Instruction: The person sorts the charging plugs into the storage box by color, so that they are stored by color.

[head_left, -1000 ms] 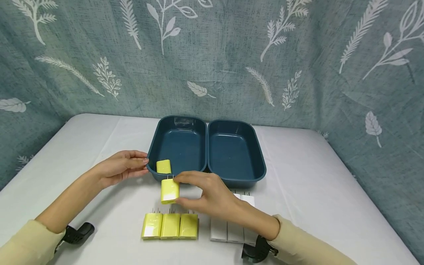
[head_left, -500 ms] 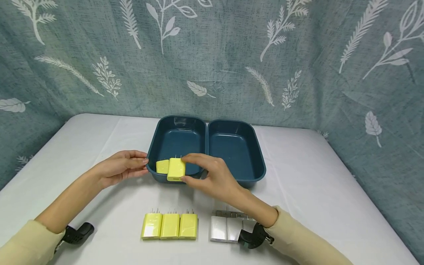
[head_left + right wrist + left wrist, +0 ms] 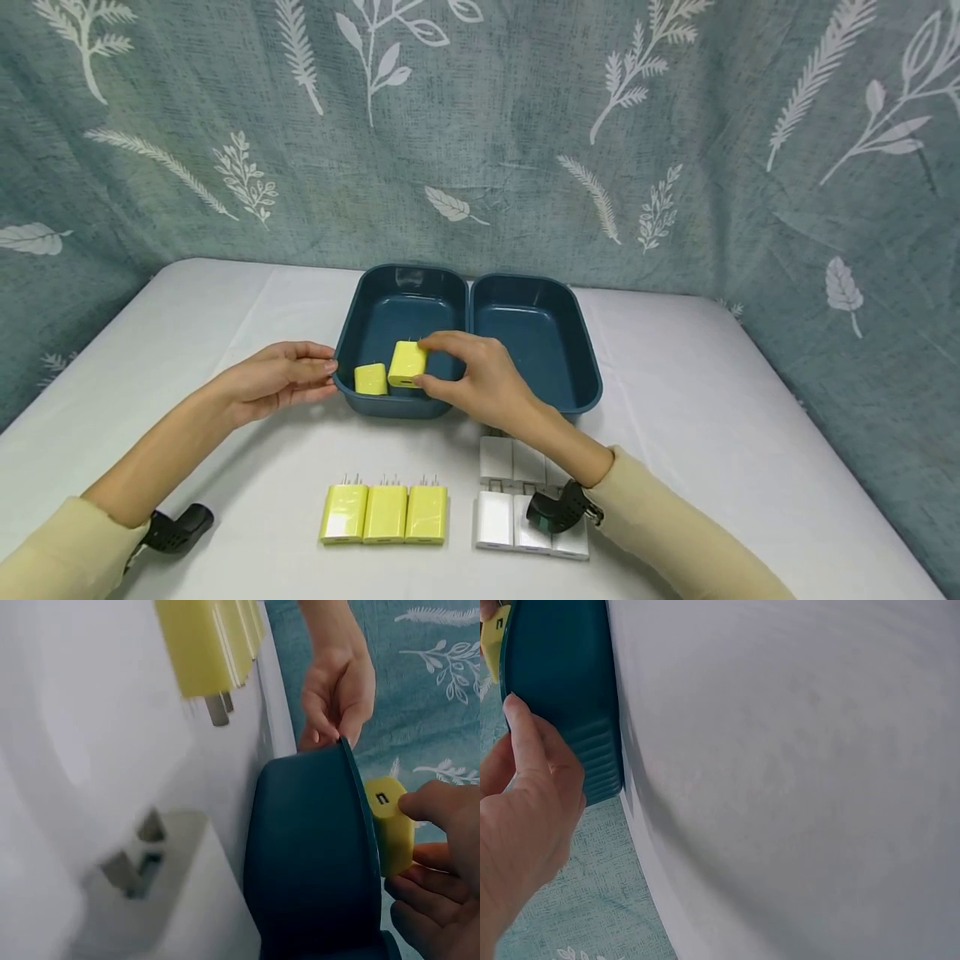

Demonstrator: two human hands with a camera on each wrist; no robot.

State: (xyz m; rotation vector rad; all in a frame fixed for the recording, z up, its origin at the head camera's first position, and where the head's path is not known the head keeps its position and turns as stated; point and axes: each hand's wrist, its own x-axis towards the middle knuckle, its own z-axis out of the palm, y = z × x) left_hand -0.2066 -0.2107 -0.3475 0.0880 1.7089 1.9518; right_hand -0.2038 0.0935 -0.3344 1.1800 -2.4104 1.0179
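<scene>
My right hand (image 3: 483, 379) pinches a yellow USB charger (image 3: 407, 363) by its right side between thumb and fingers, over the left dark blue bin (image 3: 397, 407). Its prongs point away from me; in the right wrist view the charger's USB port (image 3: 382, 799) shows beside the bin's rim. Another yellow charger (image 3: 371, 379) lies inside that bin at the near left corner. My left hand (image 3: 285, 377) holds the same bin at its left rim, thumb and fingertips at the edge, as the left wrist view also shows.
A second dark blue bin (image 3: 528, 333) stands right against the first. Three yellow chargers (image 3: 386, 514) lie in a row nearer me. White chargers (image 3: 495, 518) lie in two rows to their right, partly hidden under my right forearm. A leaf-patterned cloth hangs behind the table (image 3: 675, 375).
My right hand has carried the yellow charger from in front of the left bin forward and slightly right, over the bin. My left hand has stayed at the rim.
</scene>
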